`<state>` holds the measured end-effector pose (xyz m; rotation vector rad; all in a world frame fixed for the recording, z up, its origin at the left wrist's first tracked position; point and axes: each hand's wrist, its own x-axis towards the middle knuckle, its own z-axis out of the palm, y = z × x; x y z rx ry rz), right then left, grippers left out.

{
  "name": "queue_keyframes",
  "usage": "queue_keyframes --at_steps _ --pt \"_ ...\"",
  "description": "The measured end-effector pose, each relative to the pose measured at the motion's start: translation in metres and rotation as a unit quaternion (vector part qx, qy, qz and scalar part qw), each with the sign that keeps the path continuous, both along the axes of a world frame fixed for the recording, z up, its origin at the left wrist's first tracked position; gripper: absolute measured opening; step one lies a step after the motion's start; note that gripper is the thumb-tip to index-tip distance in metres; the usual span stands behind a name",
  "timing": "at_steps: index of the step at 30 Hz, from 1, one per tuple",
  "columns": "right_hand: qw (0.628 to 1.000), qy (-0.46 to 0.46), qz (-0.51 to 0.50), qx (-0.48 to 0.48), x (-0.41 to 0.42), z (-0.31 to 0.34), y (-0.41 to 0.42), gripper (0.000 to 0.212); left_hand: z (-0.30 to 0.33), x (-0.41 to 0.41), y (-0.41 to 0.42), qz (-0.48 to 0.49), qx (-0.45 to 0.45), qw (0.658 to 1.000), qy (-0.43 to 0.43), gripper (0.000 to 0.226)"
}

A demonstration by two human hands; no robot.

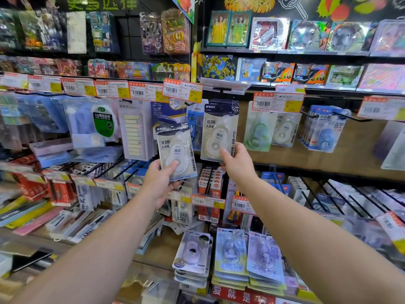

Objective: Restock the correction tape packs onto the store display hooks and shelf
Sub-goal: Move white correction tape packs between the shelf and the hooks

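Correction tape pack, a white dispenser under a clear blister on a grey-and-navy card point(176, 151), sat in my left hand point(158, 183), fingers behind the card and thumb pressed on the blister, held tilted just left of the hook it looked bound for. My right hand point(237, 164) pinched the lower right corner of the front matching pack on the hanging stack point(220, 131), which hung from a black wire display hook point(189, 104) below an orange-and-yellow price label point(183, 91).

To finish this step well, I judged, the loose pack needed turning upright, its hang-hole lined up with the hook's tip, and the stack held steady or eased back to make room; whether the hole was aligned could not be told from this angle.

Around the hook, neighbouring pegs carried green and blue tape dispensers and pale sticky-note packs. Lower down, purple-and-yellow carded tape packs point(232, 257) lay stacked on the wooden shelf point(157, 249), with pens and red boxed goods on racks to the left. Toy boxes filled the upper shelves of the brightly lit shop aisle.
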<state>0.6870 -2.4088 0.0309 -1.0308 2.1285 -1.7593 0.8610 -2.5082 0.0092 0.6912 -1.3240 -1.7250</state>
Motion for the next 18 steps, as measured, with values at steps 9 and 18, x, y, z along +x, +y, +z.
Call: queue_keyframes --at_steps 9,18 --pt "0.997 -0.023 -0.004 0.070 -0.020 0.009 -0.013 0.058 -0.010 -0.003 -0.009 -0.001 -0.001 1.000 -0.013 0.031" --pt "0.996 -0.053 -0.010 0.070 -0.036 0.013 -0.025 0.064 -0.014 -0.008 -0.019 0.006 -0.006 1.000 -0.020 0.035"
